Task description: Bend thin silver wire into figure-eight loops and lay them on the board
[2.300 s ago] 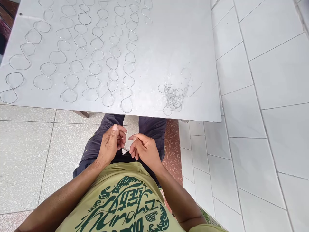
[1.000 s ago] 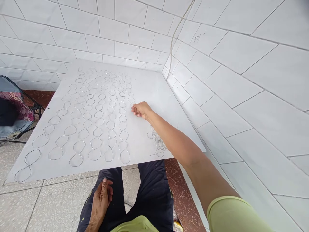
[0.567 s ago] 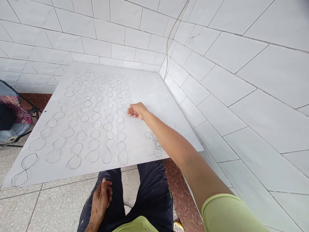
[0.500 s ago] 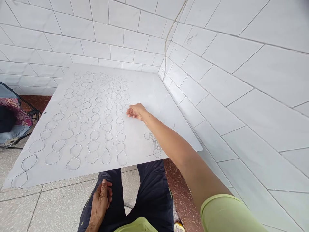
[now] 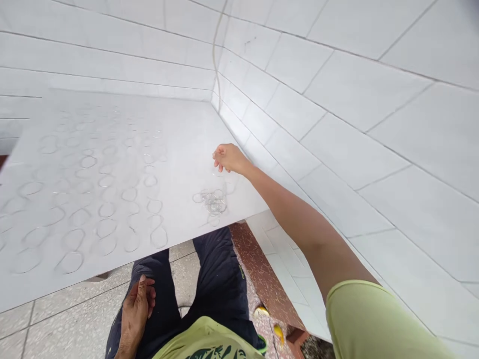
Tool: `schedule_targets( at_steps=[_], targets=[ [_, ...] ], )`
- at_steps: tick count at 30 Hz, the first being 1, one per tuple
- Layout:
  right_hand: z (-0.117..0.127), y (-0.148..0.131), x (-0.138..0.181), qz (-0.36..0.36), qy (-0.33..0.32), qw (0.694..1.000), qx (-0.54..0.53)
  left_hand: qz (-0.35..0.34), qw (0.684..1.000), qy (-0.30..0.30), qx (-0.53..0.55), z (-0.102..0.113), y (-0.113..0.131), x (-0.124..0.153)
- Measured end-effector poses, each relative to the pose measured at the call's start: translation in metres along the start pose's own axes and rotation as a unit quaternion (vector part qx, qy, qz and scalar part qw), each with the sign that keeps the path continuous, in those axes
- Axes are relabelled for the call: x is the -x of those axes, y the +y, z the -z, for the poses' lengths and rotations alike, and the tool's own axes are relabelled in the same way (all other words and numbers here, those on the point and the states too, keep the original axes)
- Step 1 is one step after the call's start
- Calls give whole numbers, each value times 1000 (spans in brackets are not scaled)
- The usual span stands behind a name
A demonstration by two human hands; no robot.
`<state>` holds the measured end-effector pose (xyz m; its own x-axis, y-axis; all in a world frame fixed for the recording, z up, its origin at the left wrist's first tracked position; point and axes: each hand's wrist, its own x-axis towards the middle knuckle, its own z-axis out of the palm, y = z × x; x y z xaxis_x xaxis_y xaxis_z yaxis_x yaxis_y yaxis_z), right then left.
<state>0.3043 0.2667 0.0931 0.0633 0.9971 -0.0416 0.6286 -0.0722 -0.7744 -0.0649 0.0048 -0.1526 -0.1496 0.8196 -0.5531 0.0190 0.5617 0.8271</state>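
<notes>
A white board (image 5: 183, 144) stands over my knees. On its left half lie rows of thin wire figure-eights (image 5: 159, 232), blurred in this view. A tangled pile of wire loops (image 5: 214, 201) rests near the front edge, toward the right. My right hand (image 5: 226, 157) hovers just beyond that pile, its fingers curled and thumb and forefinger close together. A faint bit of wire shows below its fingertips; whether the hand holds it I cannot make out. On my left thigh lies my left hand (image 5: 137, 301), loosely closed, with nothing seen in it.
White tiled walls (image 5: 284, 65) meet behind the board and run close along its right side. A pale cable (image 5: 214, 52) hangs down the corner. Below are a speckled floor (image 5: 75, 314) and a reddish-brown strip (image 5: 258, 264). Yellow shoe parts (image 5: 278, 333) show by my leg.
My right hand has left the end of a wire row and come to the loose pile at the right. The view has turned rightward. My left hand stays on the thigh.
</notes>
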Motion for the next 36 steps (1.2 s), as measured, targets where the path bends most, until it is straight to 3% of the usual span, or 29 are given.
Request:
schedule_targets(
  at_steps=[4,7,14,28,32,36],
  targets=[
    [58,30,23,-81,-10,985,153,14,999,-13,-30,0,-7,-10],
    [74,47,39,-121,-17,970,208,11,998,-25,-48,-1,-11,-14],
    [45,62,51,-33,-11,970,241,6,998,-25,-60,-8,-4,-11],
    [-4,23,-31,-72,-43,948,307,4,995,-13,-94,-12,4,-5],
    [10,19,-36,-53,-15,949,309,-6,995,-15,-95,-11,6,-5],
    [48,11,-21,-17,83,968,238,-17,993,-20,-119,-12,9,-1]
  ],
)
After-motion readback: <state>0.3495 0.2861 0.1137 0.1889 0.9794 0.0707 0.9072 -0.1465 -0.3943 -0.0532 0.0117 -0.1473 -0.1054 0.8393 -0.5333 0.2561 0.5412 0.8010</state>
